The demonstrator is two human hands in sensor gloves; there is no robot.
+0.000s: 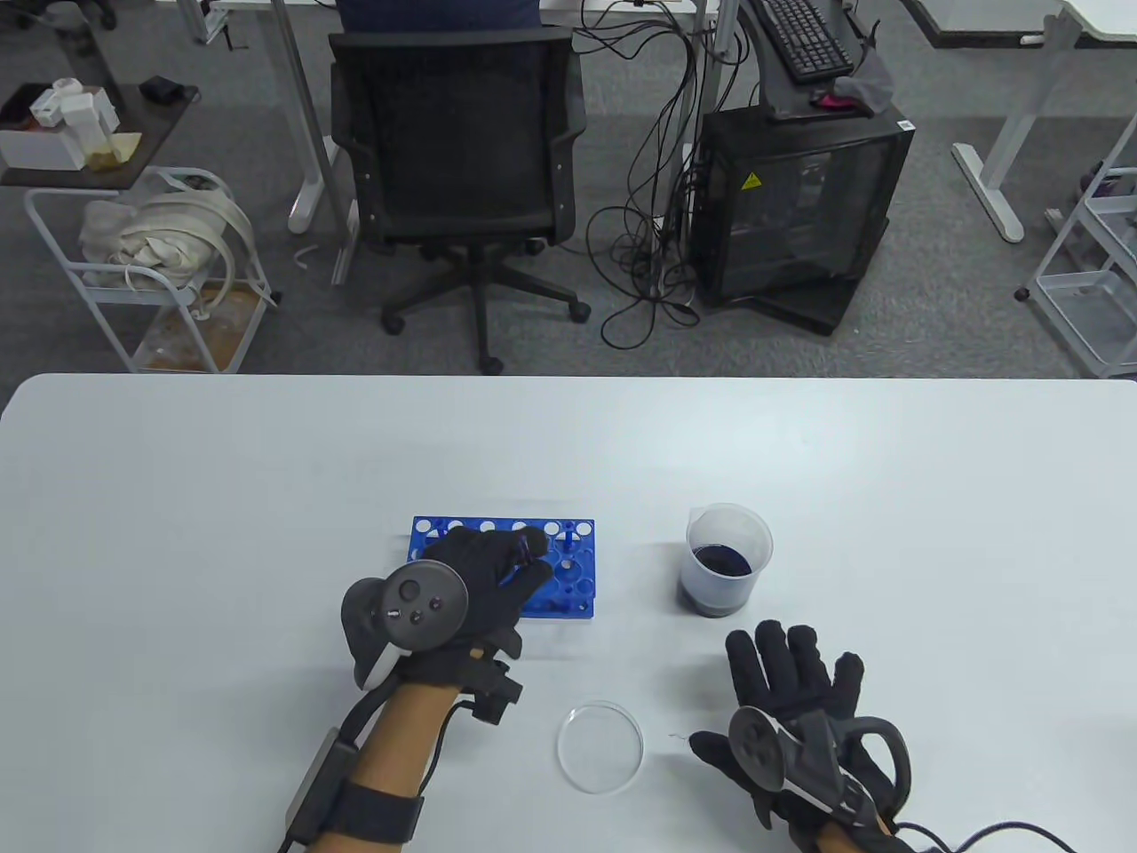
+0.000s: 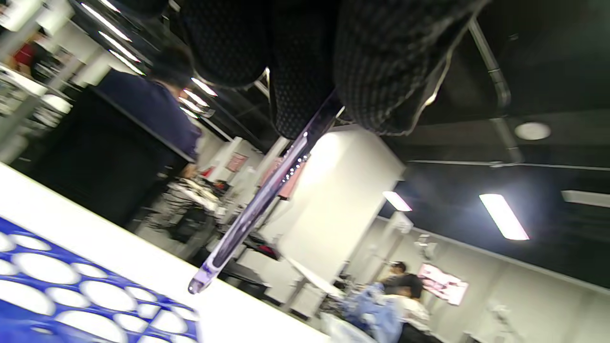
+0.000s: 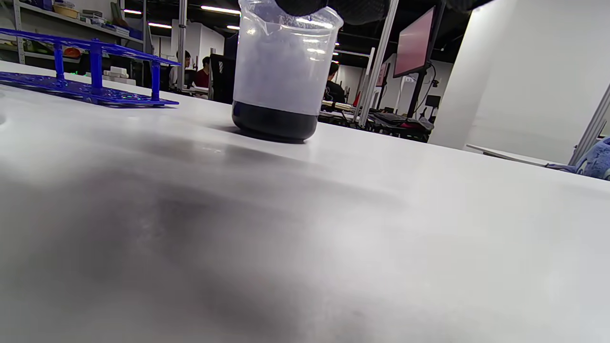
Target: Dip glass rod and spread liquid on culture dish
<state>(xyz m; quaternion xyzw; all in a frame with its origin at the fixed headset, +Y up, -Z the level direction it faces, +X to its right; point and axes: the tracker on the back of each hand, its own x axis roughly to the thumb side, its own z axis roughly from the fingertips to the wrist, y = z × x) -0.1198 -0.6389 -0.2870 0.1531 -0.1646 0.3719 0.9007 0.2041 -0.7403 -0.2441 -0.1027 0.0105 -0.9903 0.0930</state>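
My left hand hovers over the blue tube rack and pinches a clear glass rod, seen in the left wrist view reaching out from the fingers above the rack. In the table view the rod is hidden by the hand. A clear plastic beaker with dark liquid stands right of the rack; it also shows in the right wrist view. An empty clear culture dish lies near the front edge between my hands. My right hand rests flat on the table, fingers spread, just in front of the beaker, holding nothing.
The white table ends at its far edge, with an office chair and a black case on the floor beyond. The rack stands left of the beaker in the right wrist view.
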